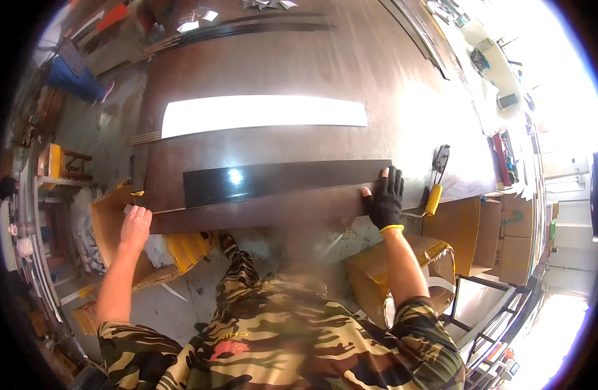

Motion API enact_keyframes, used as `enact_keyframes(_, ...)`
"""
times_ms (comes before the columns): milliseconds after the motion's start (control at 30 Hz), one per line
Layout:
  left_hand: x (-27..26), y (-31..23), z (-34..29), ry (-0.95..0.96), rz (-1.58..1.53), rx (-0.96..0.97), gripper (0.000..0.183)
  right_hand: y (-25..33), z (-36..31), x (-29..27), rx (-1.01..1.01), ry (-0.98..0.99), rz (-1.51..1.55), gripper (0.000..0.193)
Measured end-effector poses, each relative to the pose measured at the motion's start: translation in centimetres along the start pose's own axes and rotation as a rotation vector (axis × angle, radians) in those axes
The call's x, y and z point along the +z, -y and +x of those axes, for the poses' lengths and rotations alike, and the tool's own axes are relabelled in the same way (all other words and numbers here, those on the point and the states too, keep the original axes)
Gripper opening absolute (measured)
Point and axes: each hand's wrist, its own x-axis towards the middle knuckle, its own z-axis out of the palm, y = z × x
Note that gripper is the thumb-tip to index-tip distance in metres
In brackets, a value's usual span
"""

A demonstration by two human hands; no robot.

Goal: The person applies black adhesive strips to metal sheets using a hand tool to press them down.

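Observation:
A long dark strip (292,179) with a glossy face lies along the table's near edge. My right hand (385,200), in a black glove with bare thumb and fingertip, rests flat on the strip's right end, fingers stretched out. At the table's near left corner is my bare left hand (136,229), its fingers pinched together. A small pale piece shows at those fingers, too small to name. Beyond the dark strip lies a long white strip (266,114). To the right of my gloved hand sits a paint roller (433,199) with a yellow sleeve and black handle.
The brown table (247,68) carries thin dark strips (260,27) at its far side. Open cardboard boxes stand below the near edge, one box (107,218) at left, another box (370,273) at right. A person in blue trousers (71,77) is at the far left.

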Motion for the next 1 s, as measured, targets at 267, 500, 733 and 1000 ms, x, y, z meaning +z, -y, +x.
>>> enact_keyframes(267,0.4,0.4,-0.1,-0.12,-0.142,0.052,0.003,24.0,-0.5,-1.9,-0.07,-0.059,0.37,0.095)
enact_keyframes(500,0.2,0.8,0.5,-0.13,-0.237,0.03,0.016,51.3,-0.5,-3.5,-0.693,0.181,0.785,0.094)
enact_keyframes(733,0.7,0.6,0.6,-0.274,-0.322,-0.011,0.005,44.4,-2.3,-2.0,0.096,0.462,1.483,0.041)
enact_keyframes(1000,-0.6,-5.8,6.0,-0.134,-0.275,0.198,0.011,17.5,-1.8,5.1,0.634,0.277,1.342,0.006)
